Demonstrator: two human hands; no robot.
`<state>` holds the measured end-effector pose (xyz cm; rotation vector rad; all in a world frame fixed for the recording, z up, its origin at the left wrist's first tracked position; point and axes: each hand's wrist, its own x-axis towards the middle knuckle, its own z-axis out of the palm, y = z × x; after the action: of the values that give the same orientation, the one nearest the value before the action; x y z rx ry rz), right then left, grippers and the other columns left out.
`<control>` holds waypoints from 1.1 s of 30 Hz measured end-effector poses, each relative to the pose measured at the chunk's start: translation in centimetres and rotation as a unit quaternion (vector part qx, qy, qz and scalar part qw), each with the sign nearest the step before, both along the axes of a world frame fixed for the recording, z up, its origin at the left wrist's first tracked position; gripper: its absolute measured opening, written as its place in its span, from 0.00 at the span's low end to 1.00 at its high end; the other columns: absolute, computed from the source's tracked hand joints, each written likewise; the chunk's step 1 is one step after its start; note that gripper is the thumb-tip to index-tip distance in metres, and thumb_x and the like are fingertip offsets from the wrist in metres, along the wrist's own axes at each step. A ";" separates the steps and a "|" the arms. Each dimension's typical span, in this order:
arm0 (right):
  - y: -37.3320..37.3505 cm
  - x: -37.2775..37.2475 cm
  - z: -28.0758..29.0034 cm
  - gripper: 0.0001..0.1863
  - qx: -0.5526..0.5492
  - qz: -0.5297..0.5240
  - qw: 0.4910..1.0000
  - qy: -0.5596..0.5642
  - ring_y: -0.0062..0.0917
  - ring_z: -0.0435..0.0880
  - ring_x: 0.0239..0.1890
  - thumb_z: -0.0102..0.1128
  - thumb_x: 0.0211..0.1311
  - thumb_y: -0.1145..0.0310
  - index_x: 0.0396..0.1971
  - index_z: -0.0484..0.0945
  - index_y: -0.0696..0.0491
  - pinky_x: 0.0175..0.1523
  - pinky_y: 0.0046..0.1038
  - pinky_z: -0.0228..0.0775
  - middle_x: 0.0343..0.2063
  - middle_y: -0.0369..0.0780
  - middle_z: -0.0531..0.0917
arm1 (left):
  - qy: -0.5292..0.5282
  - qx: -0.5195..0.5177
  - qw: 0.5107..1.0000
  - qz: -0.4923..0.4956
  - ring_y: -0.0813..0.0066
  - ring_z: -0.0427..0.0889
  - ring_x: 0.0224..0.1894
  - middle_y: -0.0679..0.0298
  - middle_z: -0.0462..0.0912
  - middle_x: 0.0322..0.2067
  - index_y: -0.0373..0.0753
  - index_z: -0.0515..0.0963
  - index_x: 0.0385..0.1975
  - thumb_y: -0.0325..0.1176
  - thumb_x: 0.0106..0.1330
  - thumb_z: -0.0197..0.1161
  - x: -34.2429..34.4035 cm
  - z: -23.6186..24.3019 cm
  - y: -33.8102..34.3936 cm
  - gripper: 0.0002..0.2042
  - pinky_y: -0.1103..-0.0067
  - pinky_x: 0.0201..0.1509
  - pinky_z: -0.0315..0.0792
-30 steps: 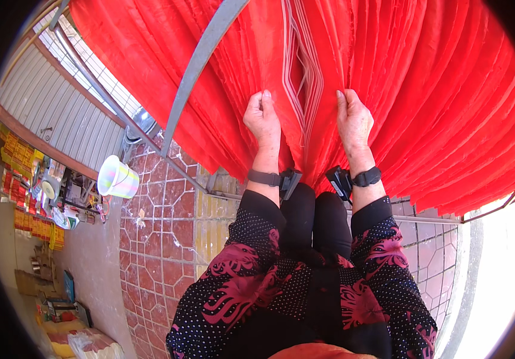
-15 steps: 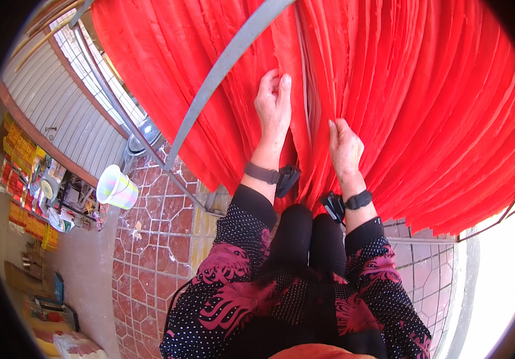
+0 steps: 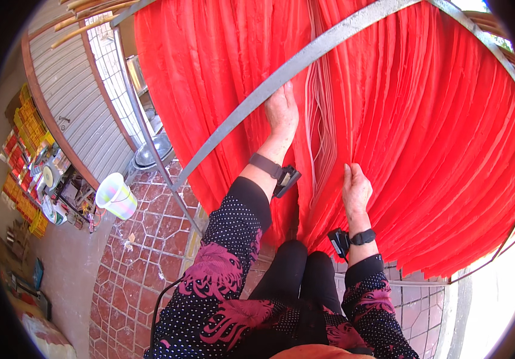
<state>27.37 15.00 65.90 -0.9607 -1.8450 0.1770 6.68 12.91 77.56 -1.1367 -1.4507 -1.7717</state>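
Many thin red sheets (image 3: 425, 143) hang close together in tall folds before me; whether cloth or paper, I cannot tell. My left hand (image 3: 282, 112) is raised against them beside a gap where pale edges (image 3: 323, 113) show. Its thumb points up, while a grey metal bar crosses in front and hides most of its fingers. Lower and to the right, my right hand (image 3: 357, 190) is closed, thumb against bent fingers, on the edge of a red sheet. Each wrist wears a dark strap with a small black device.
The curved grey metal bar (image 3: 239, 113) arches between me and the sheets, joined to a frame post (image 3: 144, 122). At left stand a white bucket (image 3: 117, 196), a metal basin (image 3: 153, 152) and a roller shutter (image 3: 69, 90). Red patterned tiles (image 3: 132, 269) cover the floor.
My view has shifted, bringing more of the bar across the sheets. The gap between the sheets looks wider. My left fingers have gone behind the bar; my right hand sits lower in view.
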 end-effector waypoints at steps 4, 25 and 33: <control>0.7 1.2 0.6 0.10 -0.012 -0.004 1.000 -0.003 0.41 0.79 0.23 0.52 0.64 0.62 0.26 0.74 0.51 0.26 0.36 0.69 0.17 0.46 0.77 | 0.009 -0.028 0.999 0.013 0.46 0.74 0.48 0.42 0.76 0.43 0.31 0.73 0.46 0.36 0.68 0.48 -0.7 -0.3 -0.5 0.15 0.65 0.52 0.67; 2.3 4.9 2.1 0.11 0.030 -0.054 0.997 -0.034 0.41 0.80 0.23 0.51 0.64 0.60 0.26 0.74 0.50 0.25 0.38 0.69 0.18 0.46 0.78 | -0.054 -0.118 0.991 0.019 0.45 0.78 0.31 0.46 0.77 0.24 0.33 0.74 0.35 0.41 0.65 0.53 -0.2 -1.6 -0.9 0.15 0.60 0.33 0.69; 0.9 3.8 1.7 0.11 -0.006 -0.027 0.999 -0.017 0.40 0.80 0.24 0.52 0.64 0.60 0.26 0.74 0.50 0.26 0.36 0.69 0.19 0.45 0.78 | -0.126 -0.203 0.969 -0.067 0.59 0.74 0.18 0.53 0.73 0.15 0.33 0.72 0.24 0.49 0.57 0.63 3.2 -9.7 -1.6 0.21 0.67 0.23 0.64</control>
<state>31.19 15.90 67.65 -1.0261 -1.8490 0.1402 9.87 11.26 67.85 -1.2658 -2.0007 -1.8111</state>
